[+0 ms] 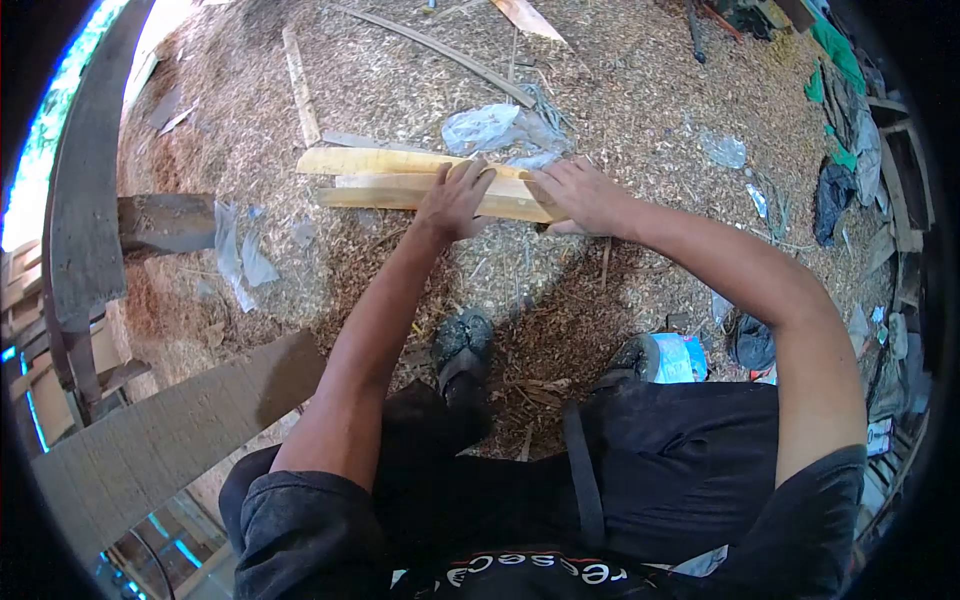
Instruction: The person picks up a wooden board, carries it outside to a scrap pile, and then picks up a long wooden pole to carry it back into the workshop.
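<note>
Several pale wooden strips (390, 190) lie side by side in front of me, low over the shavings, with small gaps between them. My left hand (457, 200) reaches across the strips near their middle, its fingers bent over the wood. Around their right ends my right hand (580, 196) is closed, fingers over the top and thumb on the near side. Both hands cover part of the wood, and the undersides of the strips are hidden.
Wood shavings (380, 90) cover the ground. Crumpled clear plastic (485, 128) lies beyond the strips. A long thin slat (430, 42) rests farther off. A broad plank (190, 420) juts in at lower left, near a wooden post (90, 170). My shoe (464, 340) stands below.
</note>
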Motion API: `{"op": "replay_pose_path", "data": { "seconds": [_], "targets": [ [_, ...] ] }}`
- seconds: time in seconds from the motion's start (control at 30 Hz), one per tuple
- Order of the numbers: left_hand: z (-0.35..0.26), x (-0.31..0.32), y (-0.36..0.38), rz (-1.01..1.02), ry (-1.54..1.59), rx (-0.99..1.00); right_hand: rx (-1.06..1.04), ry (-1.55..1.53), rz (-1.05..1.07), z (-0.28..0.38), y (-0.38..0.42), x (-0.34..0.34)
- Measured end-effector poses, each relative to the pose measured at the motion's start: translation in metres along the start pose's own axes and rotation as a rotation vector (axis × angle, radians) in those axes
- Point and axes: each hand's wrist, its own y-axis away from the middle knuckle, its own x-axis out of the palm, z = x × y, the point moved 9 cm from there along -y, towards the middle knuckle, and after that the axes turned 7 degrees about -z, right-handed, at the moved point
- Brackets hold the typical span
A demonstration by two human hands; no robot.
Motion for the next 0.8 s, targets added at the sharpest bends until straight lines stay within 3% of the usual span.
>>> {"op": "replay_pose_path", "data": {
  "seconds": [0.07, 0.2, 0.4, 0.7, 0.8],
  "targets": [
    [0.005, 0.000, 0.006, -0.008, 0.016, 0.013, 0.006, 0.096, 0.112, 0.009, -0.004, 0.002],
    [0.002, -0.006, -0.001, 0.102, 0.123, 0.042, 0.045, 0.079, 0.096, 0.004, -0.002, 0.023],
    [-0.012, -0.041, -0.037, -0.094, 0.149, 0.186, 0.281, -0.066, 0.161, -0.022, 0.013, 0.006],
    [-0.009, 0.016, -0.049, 0.251, -0.105, 0.027, 0.192, 0.063, 0.028, -0.021, 0.042, 0.019],
    [0.006, 0.024, -0.046, 0.310, -0.090, -0.090, 0.242, 0.016, 0.149, -0.028, 0.036, 0.029]
  ]
}}
